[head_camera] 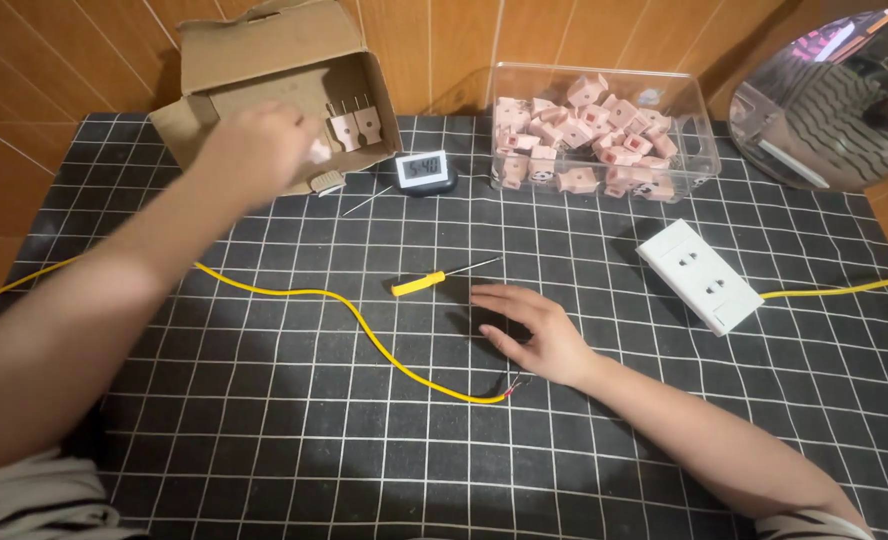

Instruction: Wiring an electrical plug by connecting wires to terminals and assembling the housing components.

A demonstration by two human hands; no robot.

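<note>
My left hand (259, 150) reaches to the open cardboard box (264, 55) at the back left and is blurred; it seems to pinch a pink plug at the box mouth. Two pink plugs (354, 125) lie inside the box. My right hand (534, 330) rests flat on the black checked cloth (264, 440), fingers apart, holding nothing. Just beside its wrist lies the stripped end of a yellow cable (344, 310). A yellow-handled screwdriver (434, 280) lies just beyond its fingers.
A clear plastic tub (699, 125) full of pink plugs stands at the back. A small digital timer (424, 170) sits left of it. A white socket strip (699, 275) with a yellow cable lies at the right. A round mirror (834, 100) leans at the far right.
</note>
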